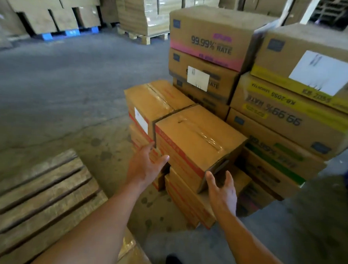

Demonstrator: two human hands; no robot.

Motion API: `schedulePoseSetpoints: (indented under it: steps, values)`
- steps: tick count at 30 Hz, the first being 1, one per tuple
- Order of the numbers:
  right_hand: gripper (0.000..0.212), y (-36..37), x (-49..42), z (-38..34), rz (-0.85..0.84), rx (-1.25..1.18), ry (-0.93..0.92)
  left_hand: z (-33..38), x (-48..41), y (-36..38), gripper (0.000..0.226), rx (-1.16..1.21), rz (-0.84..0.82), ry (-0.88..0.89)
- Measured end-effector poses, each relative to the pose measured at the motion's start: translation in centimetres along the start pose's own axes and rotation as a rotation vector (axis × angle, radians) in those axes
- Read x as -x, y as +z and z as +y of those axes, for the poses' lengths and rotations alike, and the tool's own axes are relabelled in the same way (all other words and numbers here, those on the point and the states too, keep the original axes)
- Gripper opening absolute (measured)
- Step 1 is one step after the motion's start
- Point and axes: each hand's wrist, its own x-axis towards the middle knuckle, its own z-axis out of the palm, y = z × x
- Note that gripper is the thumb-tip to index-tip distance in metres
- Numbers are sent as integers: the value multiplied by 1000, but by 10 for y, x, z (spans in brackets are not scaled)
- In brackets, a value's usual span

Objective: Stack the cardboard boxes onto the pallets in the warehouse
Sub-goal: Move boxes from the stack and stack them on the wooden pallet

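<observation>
A taped brown cardboard box with red print [197, 133] sits on top of a low stack of like boxes in the middle of the view. My left hand [145, 164] reaches toward its left front side with fingers spread, at or just short of the cardboard. My right hand [222, 189] is open at the box's near right corner, fingers pointing up beside it. A second such box [156, 100] stands behind it to the left. A bare wooden pallet [34, 197] lies on the floor at lower left.
Taller stacks of printed cartons [212, 39] [295, 110] rise behind and to the right. Wrapped pallet loads [143, 11] line the far wall. Grey concrete floor [61, 81] spreads to the left. Another box top [134, 257] and my shoe [174, 263] show at the bottom.
</observation>
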Motion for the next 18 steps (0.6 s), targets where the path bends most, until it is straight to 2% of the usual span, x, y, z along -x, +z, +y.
schedulePoseSetpoints:
  steps: [2,7,14,18]
  values:
    - [87,17,-38,0,11,0,66,-6,-47,22,55,10,-39,-16]
    - [98,48,-113,6,84,3,242,-30,-150,67,82,-75,-32,-82]
    - [94,89,-167,9,137,-35,318,-60,-249,107,90,-133,-78,-33]
    - [100,101,-172,6,203,-44,350,-74,-280,116,90,-174,-115,-50]
